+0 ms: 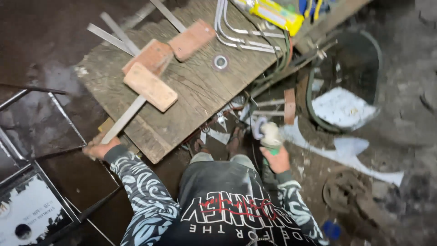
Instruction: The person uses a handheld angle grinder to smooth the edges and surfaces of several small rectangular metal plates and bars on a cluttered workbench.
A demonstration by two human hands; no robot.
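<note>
L hand [98,148] clamped on near end of a flat metal strip [125,118], at the desk's [200,86] near-left edge. Strip runs up and away from the hand onto the desk top, passes under the front brick [150,86]. So strip lies ahead of the hand, pinned by brick approx mid-length, hand end overhangs the desk edge.

R hand [276,160] closed round the green body of an angle grinder [268,134], held off the desk, just past its near-right corner, over the floor [405,91]. Grinder head and disc point away from the person, disc end above the hand. Disc blurred, can't tell if it touches anything.

Hands well apart, person's torso between them. Both sleeves patterned black/white.

On desk: 3 bricks total, second brick [152,54] behind the front one, touching or nearly; third brick [191,38] further back toward the far edge. More flat strips [116,34] at far-left corner, partly under the bricks. Washer [221,61] mid-desk, right of bricks. Bent metal rods [236,32] near far-right edge, yellow pkg [275,14] beyond them.

Floor L of desk: square metal frames [41,132]. Floor R: white sheet scraps [341,107], round dark tub [359,64], rusty ring-ish part [346,191] near R elbow.
</note>
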